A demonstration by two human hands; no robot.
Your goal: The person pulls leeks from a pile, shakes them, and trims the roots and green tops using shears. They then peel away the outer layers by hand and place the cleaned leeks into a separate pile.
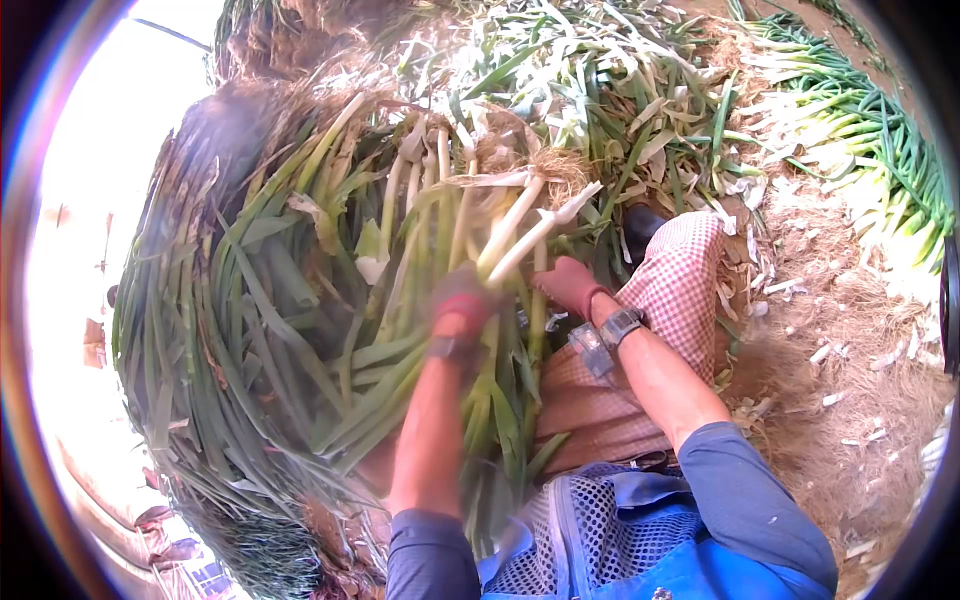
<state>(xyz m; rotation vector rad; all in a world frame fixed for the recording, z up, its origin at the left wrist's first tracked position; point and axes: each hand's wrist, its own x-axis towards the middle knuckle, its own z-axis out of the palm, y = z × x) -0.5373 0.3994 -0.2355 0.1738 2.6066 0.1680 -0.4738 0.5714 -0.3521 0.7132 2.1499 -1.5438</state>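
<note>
My left hand [465,300], in a reddish glove and blurred by motion, is wrapped round green onions [512,228]. Their white shafts angle up to the right, and one ends in a tuft of brown roots [560,172]. Below that hand, long green leaves hang toward my lap. Just right of the shafts, my right hand [570,287] is closed in the same kind of glove, its fingertips beside a pale green stalk. What its fingers hold is hidden. A large heap of untrimmed green onions [265,270] rises in front and to the left, roots toward the top.
Stripped leaves and peelings [600,80] lie piled at the far side. Along the upper right runs a row of cleaned green onions [880,150]. Cut roots and scraps cover the ground [800,350] at right. My knee, in checkered cloth [680,265], is bent beside my right hand.
</note>
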